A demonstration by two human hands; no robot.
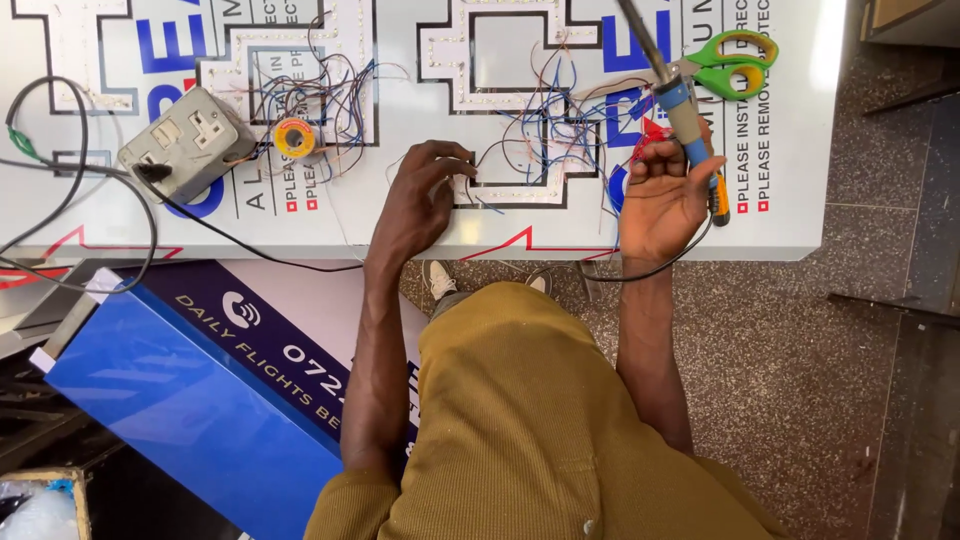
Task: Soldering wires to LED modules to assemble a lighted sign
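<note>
Speckled stone floor is showing beside the white sign panel (800, 200). On it, the right hand (660, 200) is gripping a soldering iron (685, 110) by its blue handle; the metal tip looks hot, the cord stiff. The left hand (425, 195), fingers curled, is pressing thin, fragile wires (540, 140) near the panel's edge.

We count two hands: left hand (425, 195), right hand (662, 200). One soldering iron (678, 100). One pair of green scissors (735, 62). One grey socket box (186, 140). One solder spool (294, 137). One white sign panel (800, 150) on top, one blue sign board (180, 400) below. Loose thin wires (545, 135) tangled, number we cannot tell.
</note>
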